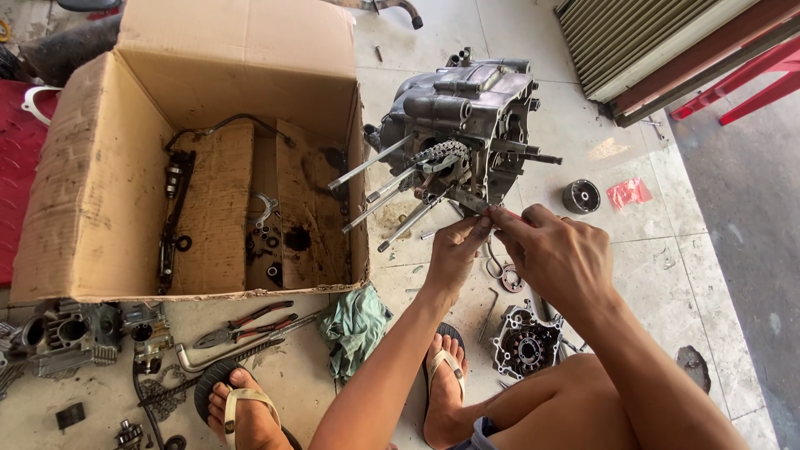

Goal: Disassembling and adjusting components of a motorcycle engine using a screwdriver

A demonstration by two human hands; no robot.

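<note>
On tiled floor (433,50): engine crankcase (467,117), studs toward the person for access. Left hand (454,250) and right hand (554,258) pinch one thin metal tool (471,201) at its chain sprocket (440,154).

We note bright daylight from the far right, mild glare on the tiled floor (617,150), soft shadows, sharp focus, and wide-angle bending at the edges.

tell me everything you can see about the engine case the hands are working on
The engine case is a grey cast-metal block, grimy and oily, standing on the tiled floor beside the open cardboard box. Four long bare studs stick out toward the box, with a chain on a sprocket exposed at its open face. Shorter shafts jut from its right side. The left hand and right hand hold a slim metal tool to its lower edge.
</note>
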